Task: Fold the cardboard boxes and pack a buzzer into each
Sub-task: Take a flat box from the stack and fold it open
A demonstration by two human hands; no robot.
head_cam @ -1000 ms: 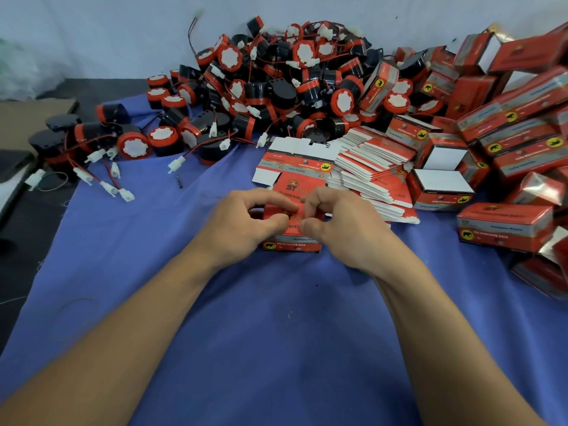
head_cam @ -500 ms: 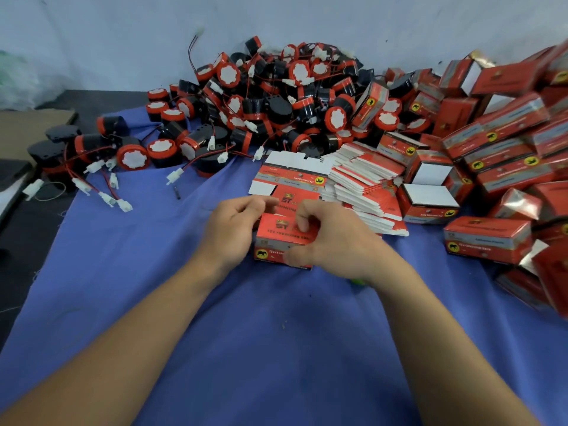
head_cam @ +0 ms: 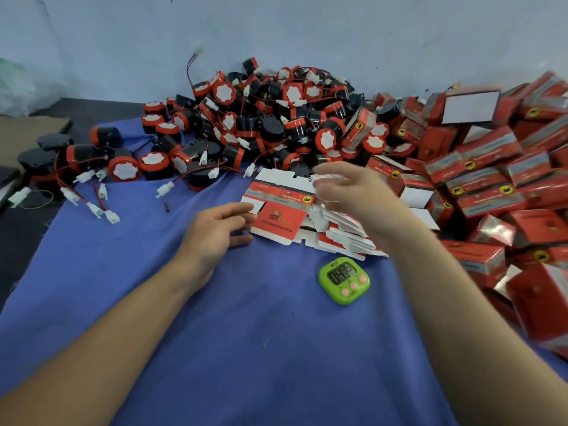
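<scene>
Blue cloth (head_cam: 246,348) covers the worktable below a pale wall. Both hands are loose-fingered and empty: the left hand (head_cam: 212,235) touches the edge of the flat box blanks (head_cam: 282,218), whose red top panel reads "ST"; the blurred right hand (head_cam: 353,195) hovers over them. Beyond lie red-and-black buzzers (head_cam: 270,124); folded red boxes (head_cam: 491,179) are piled at right. A green timer (head_cam: 344,279) shows unclear digits.

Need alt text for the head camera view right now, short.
Both hands, left hand and right hand, reach open toward flat box blanks on a blue cloth. Loose buzzers are heaped behind, packed boxes on the right, a green timer nearby.
</scene>
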